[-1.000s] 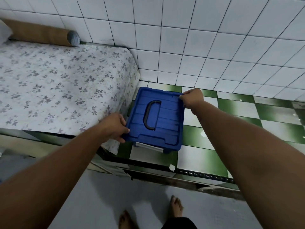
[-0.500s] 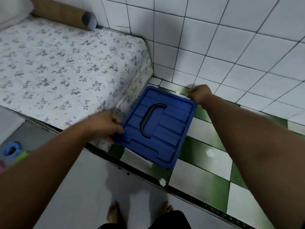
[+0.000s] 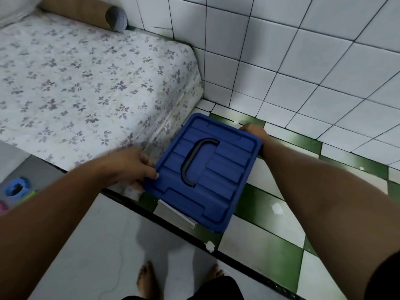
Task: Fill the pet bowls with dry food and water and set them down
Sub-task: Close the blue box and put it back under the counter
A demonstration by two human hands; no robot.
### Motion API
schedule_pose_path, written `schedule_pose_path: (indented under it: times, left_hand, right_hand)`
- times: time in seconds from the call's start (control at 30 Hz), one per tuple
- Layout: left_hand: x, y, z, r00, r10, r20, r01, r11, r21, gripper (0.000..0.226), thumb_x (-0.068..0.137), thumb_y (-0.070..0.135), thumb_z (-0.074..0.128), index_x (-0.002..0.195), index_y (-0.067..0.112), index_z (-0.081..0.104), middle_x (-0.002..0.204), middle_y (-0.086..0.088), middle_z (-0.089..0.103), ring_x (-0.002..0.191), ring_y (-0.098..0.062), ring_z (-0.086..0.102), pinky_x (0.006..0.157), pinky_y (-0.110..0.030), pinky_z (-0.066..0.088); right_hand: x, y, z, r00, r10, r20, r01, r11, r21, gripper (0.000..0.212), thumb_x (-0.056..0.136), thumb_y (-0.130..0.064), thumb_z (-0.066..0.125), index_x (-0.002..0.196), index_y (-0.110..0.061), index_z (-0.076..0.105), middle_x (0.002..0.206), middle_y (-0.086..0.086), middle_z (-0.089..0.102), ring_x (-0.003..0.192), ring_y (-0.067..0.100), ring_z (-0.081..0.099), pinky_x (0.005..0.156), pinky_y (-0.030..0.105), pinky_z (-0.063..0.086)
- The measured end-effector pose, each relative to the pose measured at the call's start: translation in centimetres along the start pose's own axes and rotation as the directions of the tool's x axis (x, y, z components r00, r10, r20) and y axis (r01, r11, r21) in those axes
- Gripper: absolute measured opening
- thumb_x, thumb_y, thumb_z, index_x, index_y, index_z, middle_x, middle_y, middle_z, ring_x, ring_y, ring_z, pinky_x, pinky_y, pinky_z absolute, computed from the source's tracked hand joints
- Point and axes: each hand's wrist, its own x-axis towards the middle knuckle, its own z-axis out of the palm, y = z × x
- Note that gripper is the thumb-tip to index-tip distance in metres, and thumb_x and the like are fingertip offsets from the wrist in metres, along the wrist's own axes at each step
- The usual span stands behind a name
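Left hand (image 3: 129, 165) and right hand (image 3: 253, 132) clamp fingers (image 3: 149, 173) on opposite edges of a bin (image 3: 205, 169) beside the bed (image 3: 86, 83). Such a thin edge grip could let it tip and slip onto the floor (image 3: 270, 245).

The left hand (image 3: 129, 167) and right hand (image 3: 253, 132) grip opposite edges of the lidded blue box (image 3: 205, 169) beside the bed (image 3: 86, 83).

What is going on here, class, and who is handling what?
A person grips a blue box with both hands: the left hand on its near left edge, the right hand at its far right corner. Its lid is on and the black handle lies flat. The box is beside the flowered mattress, above the green-and-white floor; whether it rests there is unclear.
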Motion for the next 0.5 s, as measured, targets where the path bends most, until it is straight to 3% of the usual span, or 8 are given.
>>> schedule_pose_path:
  times: [0.1, 0.17, 0.27, 0.33, 0.4, 0.5]
  left_hand:
    - [-0.1, -0.1, 0.1, 1.0, 0.013, -0.001, -0.013, 1.0, -0.007, 0.023, 0.089, 0.011, 0.077, 0.069, 0.01, 0.067, 0.071, -0.006, 0.067, 0.063, -0.017, 0.068, 0.062, -0.029, 0.059]
    - [-0.4, -0.1, 0.2, 1.0, 0.023, -0.015, -0.023, 1.0, -0.003, 0.018, 0.09, 0.011, 0.076, 0.074, 0.008, 0.069, 0.074, -0.008, 0.069, 0.061, -0.015, 0.069, 0.058, -0.026, 0.058]
    - [-0.5, -0.3, 0.5, 0.999, 0.041, -0.032, -0.042, 0.999, -0.015, 0.028, 0.092, 0.01, 0.075, 0.066, 0.011, 0.064, 0.067, -0.006, 0.064, 0.057, -0.016, 0.066, 0.062, -0.032, 0.061]
    - [-0.5, -0.3, 0.6, 0.998, 0.041, -0.038, -0.041, 0.999, -0.012, 0.024, 0.093, 0.011, 0.074, 0.07, 0.009, 0.064, 0.074, -0.009, 0.066, 0.064, -0.02, 0.067, 0.067, -0.038, 0.064]
    - [-0.7, -0.1, 0.7, 0.999, 0.034, -0.025, -0.035, 0.999, -0.021, 0.016, 0.092, 0.02, 0.075, 0.088, 0.006, 0.069, 0.091, -0.013, 0.07, 0.075, -0.024, 0.072, 0.068, -0.038, 0.065]
    - [-1.1, 0.3, 1.3, 1.0, 0.021, -0.015, -0.022, 0.998, -0.052, 0.045, 0.085, 0.04, 0.08, 0.112, 0.009, 0.061, 0.113, -0.011, 0.066, 0.092, -0.027, 0.072, 0.067, -0.037, 0.065]
  right_hand:
    - [-0.6, 0.2, -0.1, 0.998, 0.026, -0.063, -0.024, 0.999, 0.043, 0.015, 0.092, -0.002, 0.052, 0.084, -0.004, 0.065, 0.082, 0.01, 0.06, 0.071, 0.021, 0.051, 0.061, 0.027, 0.041]
    - [-0.7, 0.5, -1.0, 0.993, 0.024, -0.119, -0.016, 0.998, 0.065, 0.02, 0.09, -0.003, 0.056, 0.073, -0.014, 0.06, 0.077, 0.005, 0.059, 0.069, 0.017, 0.051, 0.067, 0.026, 0.044]
    - [-2.2, 0.1, -2.9, 0.986, 0.031, -0.163, -0.007, 0.989, 0.146, 0.008, 0.086, -0.006, 0.065, 0.083, -0.014, 0.065, 0.085, 0.005, 0.063, 0.076, 0.016, 0.056, 0.071, 0.024, 0.046]
    - [-3.1, -0.1, -4.0, 0.981, 0.047, -0.186, -0.002, 0.972, 0.236, 0.008, 0.087, -0.007, 0.065, 0.093, -0.013, 0.065, 0.091, 0.008, 0.064, 0.078, 0.021, 0.06, 0.066, 0.027, 0.051]
    - [-3.7, -0.8, -4.7, 0.983, 0.062, -0.17, 0.0, 0.94, 0.341, 0.009, 0.089, -0.008, 0.06, 0.095, -0.015, 0.062, 0.094, 0.007, 0.063, 0.076, 0.022, 0.065, 0.055, 0.026, 0.054]
    - [-4.4, -2.4, -4.9, 0.985, 0.057, -0.161, 0.013, 0.913, 0.407, 0.012, 0.094, -0.008, 0.05, 0.095, -0.018, 0.057, 0.091, 0.003, 0.059, 0.071, 0.019, 0.062, 0.059, 0.029, 0.055]
